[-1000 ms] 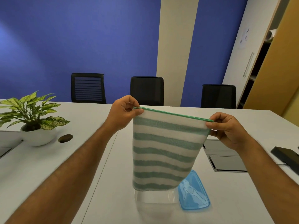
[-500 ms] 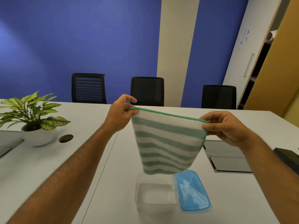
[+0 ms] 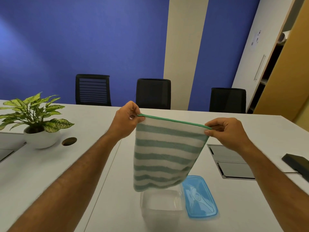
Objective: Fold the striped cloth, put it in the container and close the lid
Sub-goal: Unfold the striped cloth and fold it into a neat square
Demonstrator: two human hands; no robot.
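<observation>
Head view: both hands hold striped cloth [image 3: 167, 153] up over table [image 3: 50, 164].
Left hand [image 3: 124, 122] and right hand [image 3: 229, 133] pinch top corners; cloth hangs above open container [image 3: 161, 205], lid [image 3: 199, 197] beside it.

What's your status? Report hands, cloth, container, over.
Left hand and right hand each pinch a top corner. Striped cloth hangs above open clear container. Blue lid lies beside it. Nothing in the way.

Both arms extended; left hand [image 3: 127, 119] and right hand [image 3: 225, 131] pinching (2 thumb-finger grips), raised.
</observation>
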